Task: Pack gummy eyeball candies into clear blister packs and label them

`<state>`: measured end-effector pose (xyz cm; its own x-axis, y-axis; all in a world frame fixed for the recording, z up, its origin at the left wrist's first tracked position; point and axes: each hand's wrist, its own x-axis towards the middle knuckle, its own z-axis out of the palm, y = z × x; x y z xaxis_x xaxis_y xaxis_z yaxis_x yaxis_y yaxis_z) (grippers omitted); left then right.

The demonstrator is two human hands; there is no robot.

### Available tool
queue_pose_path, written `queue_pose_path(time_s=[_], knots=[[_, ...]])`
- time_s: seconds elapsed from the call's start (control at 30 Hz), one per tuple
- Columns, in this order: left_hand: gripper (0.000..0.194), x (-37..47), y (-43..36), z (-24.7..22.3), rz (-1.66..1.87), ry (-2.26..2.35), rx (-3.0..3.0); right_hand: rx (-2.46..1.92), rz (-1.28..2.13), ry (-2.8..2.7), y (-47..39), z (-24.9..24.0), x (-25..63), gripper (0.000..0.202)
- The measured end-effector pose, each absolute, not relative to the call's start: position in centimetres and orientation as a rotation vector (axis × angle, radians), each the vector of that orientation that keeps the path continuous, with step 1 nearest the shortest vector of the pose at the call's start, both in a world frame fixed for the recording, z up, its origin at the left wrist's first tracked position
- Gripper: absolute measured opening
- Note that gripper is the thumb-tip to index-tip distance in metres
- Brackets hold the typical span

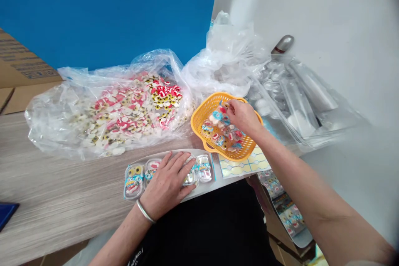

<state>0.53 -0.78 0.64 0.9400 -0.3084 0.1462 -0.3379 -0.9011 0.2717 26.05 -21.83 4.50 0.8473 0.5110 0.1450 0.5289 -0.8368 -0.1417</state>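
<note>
My left hand (170, 181) lies with its fingers spread over a row of small clear plastic packs at the table's front edge. The leftmost pack (134, 181) shows yellow eye-shaped pieces and a blue label. To the right of my fingers sits another labelled pack (204, 168). My right hand (243, 116) reaches into a yellow plastic basket (199, 116), its fingertips pinched together. What they hold is partly hidden and too small to make out. Below the fingers, inside the basket, lie several filled clear packs (220, 139) with blue labels.
A large clear bag (124, 108) of red, white and yellow pieces lies behind my left hand. Sticker sheets (243, 166) rest beside the basket. Clear plastic bags (299, 95) are piled at right. Filled packs (291, 218) stand in a box below the table edge.
</note>
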Motion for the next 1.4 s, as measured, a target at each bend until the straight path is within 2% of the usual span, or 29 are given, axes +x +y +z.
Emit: queue_pose_path(time_s=[0.2,0.33,0.43,0.5,0.57,0.67,0.8,0.9,1.0,1.2,1.4], knots=[[0.053,0.4,-0.7,0.7,0.147,-0.477,2.808,-2.540,0.003,-1.002,-22.5,3.7,24.0,0.017],[0.053,0.5,-0.8,0.7,0.130,-0.480,2.808,-2.292,-0.017,-0.879,-22.7,5.9,20.8,0.023],[0.055,0.5,-0.8,0.7,0.113,-0.481,2.804,-2.167,0.276,-0.891,-22.7,7.9,17.9,0.028],[0.057,0.6,-0.8,0.8,0.113,-0.481,2.798,-2.159,0.454,-0.998,-22.6,8.4,16.2,0.022],[0.058,0.6,-0.8,1.0,0.113,-0.479,2.789,-2.185,0.531,-1.060,-22.4,8.1,14.9,0.017],[0.062,0.5,-0.8,1.2,0.087,-0.478,2.767,-2.164,0.562,-0.972,-22.3,6.8,13.7,0.016],[0.076,0.5,-0.7,1.4,0.087,-0.491,2.735,-2.028,0.605,-0.826,-22.3,5.4,12.9,0.016],[0.078,0.6,-0.5,1.4,0.123,-0.506,2.727,-1.974,0.616,-0.760,-22.4,5.1,12.5,0.017],[0.072,0.6,-0.5,1.7,0.211,-0.510,2.714,-1.960,0.622,-0.724,-22.4,5.2,12.1,0.017],[0.038,0.9,-2.6,2.7,0.496,-0.243,2.500,-1.937,0.609,-0.670,-22.4,6.0,11.3,0.019],[0.014,1.5,-3.9,3.1,0.329,0.012,2.083,-1.904,0.549,-0.667,-22.3,6.8,10.5,0.018]])
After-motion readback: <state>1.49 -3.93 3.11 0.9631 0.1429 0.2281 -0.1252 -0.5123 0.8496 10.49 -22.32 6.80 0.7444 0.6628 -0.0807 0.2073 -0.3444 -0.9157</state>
